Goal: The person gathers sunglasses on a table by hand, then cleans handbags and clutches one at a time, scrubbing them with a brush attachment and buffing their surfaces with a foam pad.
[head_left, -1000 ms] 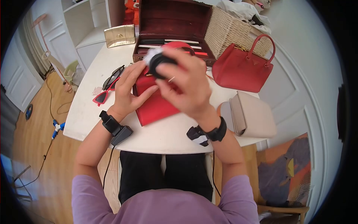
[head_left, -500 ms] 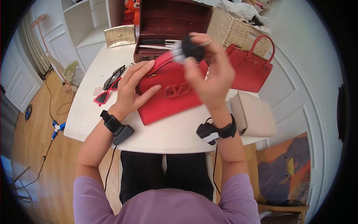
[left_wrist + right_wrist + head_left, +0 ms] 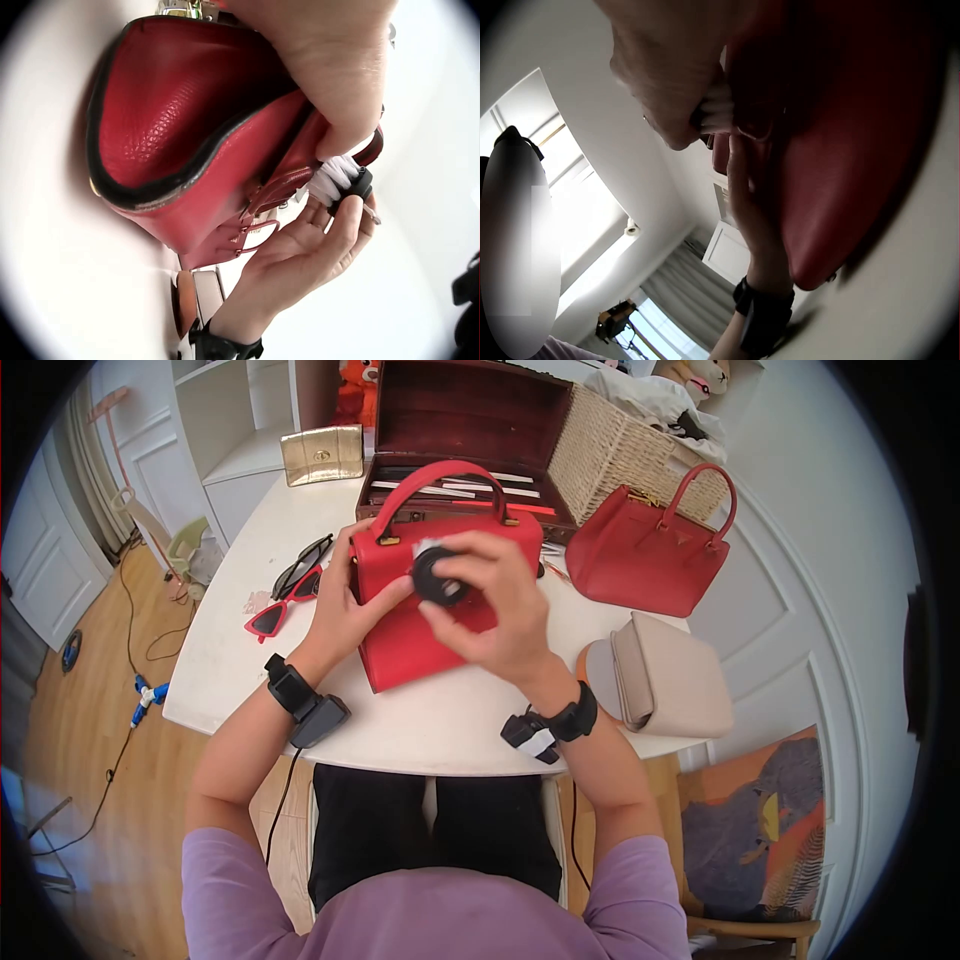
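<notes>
A red handbag (image 3: 400, 655) with a raised top handle stands on the white table in front of the person. The left hand (image 3: 340, 610) grips its left side, thumb on the front face and fingers round the edge. In the right hand (image 3: 510, 610) is a round black brush (image 3: 438, 578), pinched between fingers and thumb. White bristles (image 3: 330, 180) show in the left wrist view, turned toward the bag beside the left thumb. The right wrist view is dark, with the bristles blurred close to the bag's front.
Sunglasses (image 3: 268, 620) lie to the left. Behind stand a gold clutch (image 3: 322, 456), an open dark red case (image 3: 465, 420) and a wicker basket (image 3: 605, 450). A second red handbag (image 3: 645, 555) and a beige bag (image 3: 680, 675) stand at right.
The right hand with the brush has swung right, then back left and down to the bag's front. The bag's handle now stands up, and the left hand has shifted to its side edge.
</notes>
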### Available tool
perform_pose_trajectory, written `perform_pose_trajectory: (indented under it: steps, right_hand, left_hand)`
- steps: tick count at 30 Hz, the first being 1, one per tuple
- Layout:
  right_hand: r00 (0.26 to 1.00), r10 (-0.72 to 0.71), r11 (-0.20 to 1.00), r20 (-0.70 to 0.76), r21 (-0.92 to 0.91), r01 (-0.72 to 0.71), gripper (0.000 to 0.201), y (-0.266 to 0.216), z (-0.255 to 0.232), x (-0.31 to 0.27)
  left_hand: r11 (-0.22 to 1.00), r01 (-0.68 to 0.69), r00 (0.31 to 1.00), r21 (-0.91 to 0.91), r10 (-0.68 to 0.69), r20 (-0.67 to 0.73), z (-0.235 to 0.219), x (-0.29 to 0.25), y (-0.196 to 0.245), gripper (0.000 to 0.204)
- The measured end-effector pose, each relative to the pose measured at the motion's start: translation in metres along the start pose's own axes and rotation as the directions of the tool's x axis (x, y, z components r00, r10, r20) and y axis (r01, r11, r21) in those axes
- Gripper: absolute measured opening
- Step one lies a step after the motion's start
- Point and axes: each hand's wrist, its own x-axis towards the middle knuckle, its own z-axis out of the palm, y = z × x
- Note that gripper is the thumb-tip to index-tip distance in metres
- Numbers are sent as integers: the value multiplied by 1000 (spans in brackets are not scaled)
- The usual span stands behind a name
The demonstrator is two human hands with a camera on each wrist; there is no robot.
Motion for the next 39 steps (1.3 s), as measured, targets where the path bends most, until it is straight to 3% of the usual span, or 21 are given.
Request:
perform_pose_trajectory:
  steps: [3, 5, 7, 9, 13, 15, 17, 19, 21, 23, 25, 27, 29, 31, 33, 35, 37, 39]
  right_hand:
    - [993, -77, 996, 91, 52, 72, 44, 5, 5, -5]
    - [997, 49, 978, -55, -200, -59, 43, 8, -6, -1]
    - [975, 175, 945, -138, -253, -206, 42, 16, -14, 2]
    - [974, 212, 955, -77, -193, -223, 40, 20, -15, -3]
    - [979, 76, 993, 190, 75, -91, 40, 1, 11, -12]
    - [985, 67, 993, 161, -109, -50, 37, 6, 8, -9]
    - [953, 299, 954, 60, -17, -298, 34, 13, -2, -9]
    - [952, 297, 944, -73, -126, -304, 34, 21, -8, -5]
    - [933, 341, 930, -115, -104, -353, 36, 17, -11, -4]
    - [974, 222, 975, -51, 15, -221, 39, 11, -3, -3]
    - [995, 33, 999, 95, 10, -34, 42, 5, 7, -5]
    - [996, 14, 999, 86, -42, -10, 41, 2, 7, -2]
    - [979, 198, 978, -45, -54, -200, 39, 7, -1, -1]
    - [960, 231, 958, -158, -134, -253, 37, 22, -11, -1]
    - [932, 315, 934, -182, -114, -338, 37, 31, -16, -4]
    - [952, 281, 960, -124, 22, -281, 36, 22, -9, -2]
    - [993, 81, 995, 82, 45, -85, 37, 6, -1, -4]
    - [992, 2, 1000, 126, -25, 1, 38, 4, 10, -8]
  left_hand:
    - [998, 53, 999, -24, -53, 0, -3, 0, -6, 65]
    - [956, 223, 973, -192, -231, -18, 1, 2, 3, 63]
    - [945, 255, 965, -206, -263, -12, 1, 4, 6, 62]
    - [932, 284, 956, -224, -293, -8, 1, 3, 4, 62]
    - [896, 302, 945, -326, -326, -22, 2, 4, -9, 60]
    - [879, 311, 941, -361, -337, -11, 2, 3, -10, 59]
    - [844, 353, 918, -404, -396, -24, 5, 4, -2, 57]
    - [839, 359, 917, -408, -399, -14, 5, 4, 2, 58]
    - [837, 363, 916, -410, -401, -7, 6, 4, 4, 58]
    - [853, 327, 932, -407, -363, -12, 8, 2, 3, 59]
    - [895, 263, 956, -359, -293, -30, 8, -2, -3, 60]
    - [931, 200, 974, -306, -223, -40, 8, -4, -5, 60]
    - [930, 221, 970, -294, -241, -33, 11, -3, 3, 56]
    - [921, 224, 966, -319, -252, -50, 10, -2, 3, 53]
    - [913, 222, 963, -343, -261, -70, 7, 0, 0, 51]
    - [852, 247, 942, -461, -324, -93, 4, 3, -5, 48]
    - [838, 240, 929, -490, -345, -136, 4, 6, -9, 48]
    - [823, 234, 913, -517, -369, -175, 1, 7, -12, 48]
